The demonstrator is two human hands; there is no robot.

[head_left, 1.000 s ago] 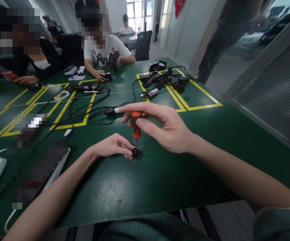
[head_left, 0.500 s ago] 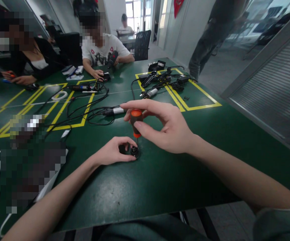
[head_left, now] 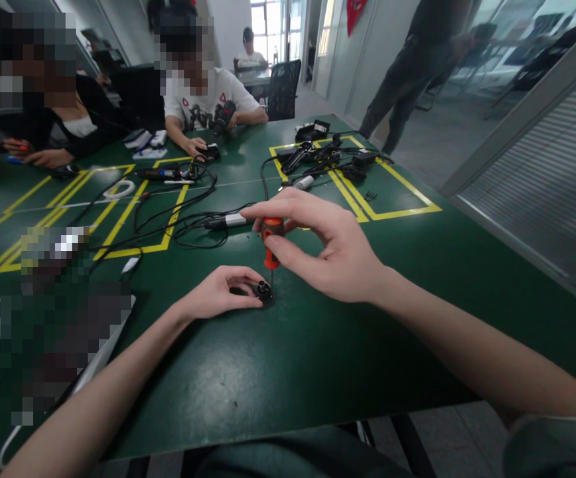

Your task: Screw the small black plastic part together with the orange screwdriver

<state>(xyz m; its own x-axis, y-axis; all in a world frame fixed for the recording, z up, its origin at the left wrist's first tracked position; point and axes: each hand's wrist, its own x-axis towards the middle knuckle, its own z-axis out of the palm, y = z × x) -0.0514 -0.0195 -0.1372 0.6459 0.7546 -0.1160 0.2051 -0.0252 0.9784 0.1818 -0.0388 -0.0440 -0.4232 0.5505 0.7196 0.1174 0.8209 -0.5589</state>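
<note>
A small round black part [head_left: 264, 291] rests on the green table [head_left: 348, 358], pinched between the thumb and fingers of my left hand [head_left: 221, 292]. My right hand [head_left: 335, 249] grips a screwdriver [head_left: 271, 244] with an orange and dark grey handle. The screwdriver stands upright, its thin shaft pointing down at the right edge of the black part. Whether the tip sits in a screw is too small to tell. My right index finger stretches out over the top of the handle.
Black cables with a silver connector [head_left: 235, 220] lie beyond my hands. More cables and black devices [head_left: 312, 156] sit inside yellow tape [head_left: 407, 211] at the back right. A blurred-out device [head_left: 79, 338] is at the left. Two people sit across the table; another person [head_left: 402, 86] stands behind.
My left hand and the black part have shifted slightly up and left. The screwdriver handle has turned in my right hand, showing more orange. The standing person's legs have moved left.
</note>
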